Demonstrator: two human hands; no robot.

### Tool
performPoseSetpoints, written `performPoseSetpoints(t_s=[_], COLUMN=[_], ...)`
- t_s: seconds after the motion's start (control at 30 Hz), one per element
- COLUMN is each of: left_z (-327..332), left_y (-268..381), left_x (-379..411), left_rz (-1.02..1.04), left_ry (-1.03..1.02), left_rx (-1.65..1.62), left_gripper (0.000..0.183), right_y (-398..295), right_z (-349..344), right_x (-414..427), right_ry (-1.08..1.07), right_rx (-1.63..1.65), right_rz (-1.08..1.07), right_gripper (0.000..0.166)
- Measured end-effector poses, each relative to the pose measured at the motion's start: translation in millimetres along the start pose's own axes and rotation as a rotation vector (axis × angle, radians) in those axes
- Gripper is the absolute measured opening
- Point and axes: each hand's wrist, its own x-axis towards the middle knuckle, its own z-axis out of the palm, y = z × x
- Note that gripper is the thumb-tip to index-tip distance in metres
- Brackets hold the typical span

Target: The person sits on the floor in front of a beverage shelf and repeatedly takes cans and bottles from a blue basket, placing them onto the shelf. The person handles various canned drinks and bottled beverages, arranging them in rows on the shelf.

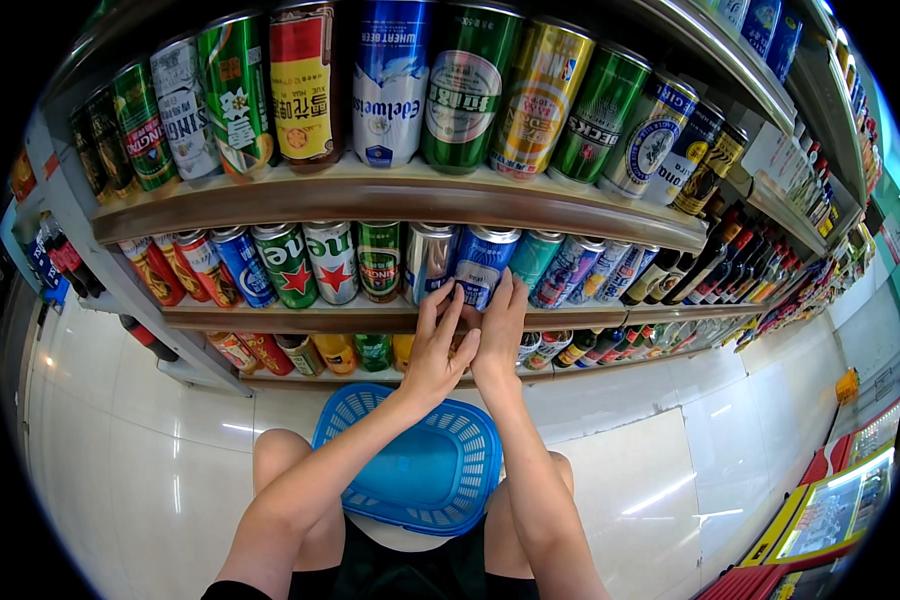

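Observation:
On the middle shelf (390,321) stands a blue beverage can (484,255) in a row of cans. My right hand (499,322) reaches to its right side, with the fingertips against the can's edge. From the left comes my left hand (439,345), its fingers spread at the blue can's lower left edge and in front of a silver-and-blue can (429,259). Between them, my hands flank the blue can's lower part; the palms are partly hidden. Beneath my forearms, a blue plastic basket (401,469) with slotted sides sits between my knees, its visible floor bare.
Tall beer cans (461,90) line the upper shelf (397,196), overhanging the middle row. A teal can (536,259) stands right of the blue one. Low down are bottles and cans (337,354). Wine bottles (709,262) fill the right side. Pale floor tiles (622,487) surround me.

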Motion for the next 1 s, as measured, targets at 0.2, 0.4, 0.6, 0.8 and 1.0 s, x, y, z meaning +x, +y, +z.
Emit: performPoseSetpoints(t_s=[0.2, 0.4, 0.6, 0.8, 1.0], left_z=[5, 2, 4, -2, -19], left_y=[-5, -2, -8, -2, 2], left_x=[2, 9, 5, 6, 4], left_rz=[0.055, -0.02, -0.042, -0.087, -0.019], left_ry=[0.023, -0.033, -0.062, -0.082, 0.0], left_rx=[0.014, 0.006, 0.027, -0.077, 0.106], left_gripper=[0.059, 0.058, 0.054, 0.053, 0.052], right_y=[13, 11, 14, 14, 7], right_z=[7, 12, 14, 12, 0], right_x=[0, 5, 6, 6, 6], right_ry=[0.061, 0.057, -0.025, 0.069, 0.221], right_rx=[-0.036, 0.018, 0.0, 0.003, -0.129], right_rz=[-0.094, -0.067, -0.03, -0.104, -0.182], right_gripper=[0.07, 0.07, 0.07, 0.07, 0.069])
